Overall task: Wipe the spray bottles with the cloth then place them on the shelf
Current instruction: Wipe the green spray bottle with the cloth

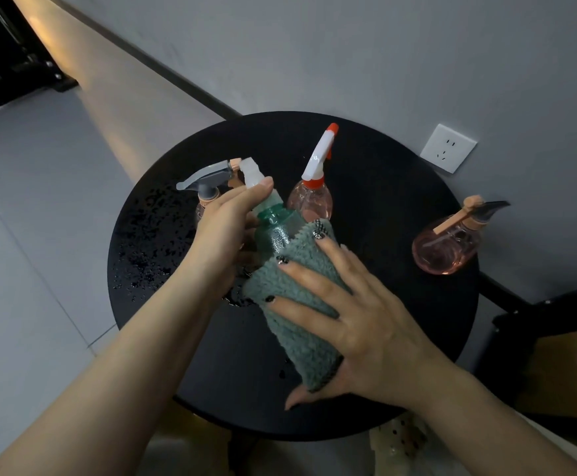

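Over the round black table [400, 338] my left hand [227, 231] grips the neck of a green spray bottle [276, 228] with a white trigger head. A teal fluffy cloth [293, 304] wraps the bottle's body, and my right hand [345, 321] holds the cloth around it, fingers spread over the top and thumb underneath. Three pink spray bottles stand on the table: one with a white and red head [311, 197], one with a grey head [204, 187] behind my left hand, one with a dark head [448, 245] at the right edge.
Water drops [146, 242] cover the table's left part. A grey wall with a white socket [448, 147] lies behind the table. A dark piece of furniture [551, 355] stands at the right. A black rack [2, 53] is at the far upper left. Light floor tiles spread left.
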The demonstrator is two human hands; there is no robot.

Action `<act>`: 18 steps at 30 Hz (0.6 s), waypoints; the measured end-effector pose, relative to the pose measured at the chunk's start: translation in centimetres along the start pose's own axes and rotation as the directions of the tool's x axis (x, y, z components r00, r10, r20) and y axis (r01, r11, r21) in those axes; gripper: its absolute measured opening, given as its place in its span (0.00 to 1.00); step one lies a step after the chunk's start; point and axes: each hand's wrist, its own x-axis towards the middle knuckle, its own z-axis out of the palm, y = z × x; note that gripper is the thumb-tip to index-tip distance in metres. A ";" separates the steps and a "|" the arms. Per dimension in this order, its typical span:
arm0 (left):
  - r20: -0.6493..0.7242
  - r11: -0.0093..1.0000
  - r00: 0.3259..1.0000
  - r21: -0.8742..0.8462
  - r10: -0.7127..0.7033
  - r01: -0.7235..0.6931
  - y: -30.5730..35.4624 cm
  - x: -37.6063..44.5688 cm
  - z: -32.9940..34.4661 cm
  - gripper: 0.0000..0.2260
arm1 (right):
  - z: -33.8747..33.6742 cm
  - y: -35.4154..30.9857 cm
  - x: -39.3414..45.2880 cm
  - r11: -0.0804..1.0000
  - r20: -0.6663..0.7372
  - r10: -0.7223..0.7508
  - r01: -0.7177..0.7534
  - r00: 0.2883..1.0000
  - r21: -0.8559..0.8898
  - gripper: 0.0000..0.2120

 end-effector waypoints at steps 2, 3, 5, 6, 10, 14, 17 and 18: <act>0.024 1.000 1.000 0.025 0.000 -0.001 -0.1 0.0 -0.1 0.10 | -0.3 0.1 0.1 0.987 0.021 0.088 -0.090 0.996 0.135 0.40; 0.035 0.999 0.999 0.035 -0.005 0.003 -0.2 0.1 -0.1 0.11 | -0.5 0.2 0.1 0.964 0.025 0.137 -0.139 0.990 0.226 0.39; 0.046 0.998 0.999 0.055 -0.019 0.016 -0.3 0.0 0.1 0.11 | -0.6 0.2 0.3 0.884 0.028 0.222 -0.214 0.975 0.415 0.38; 0.047 0.998 0.999 0.063 -0.023 0.020 -0.4 0.0 0.2 0.11 | -0.5 0.3 0.4 0.822 0.040 0.264 -0.247 0.964 0.513 0.38; 0.058 0.998 0.998 0.059 -0.031 0.028 -0.7 -0.1 0.3 0.13 | -0.3 0.1 0.9 0.350 0.127 0.404 -0.281 0.906 0.894 0.42; 0.068 0.999 0.997 0.041 -0.033 0.031 -0.6 0.1 0.3 0.12 | -0.1 -0.8 0.9 0.523 0.065 0.325 -0.236 0.944 0.819 0.36; 0.073 0.999 0.997 -0.031 -0.036 0.038 -0.4 0.1 0.2 0.10 | 0.2 -0.9 0.6 0.913 -0.066 0.140 -0.103 0.988 0.394 0.24; 0.061 0.999 0.997 -0.009 -0.045 0.045 -0.3 0.1 0.2 0.10 | 0.4 -0.9 0.6 0.965 -0.083 0.073 -0.049 0.994 0.259 0.20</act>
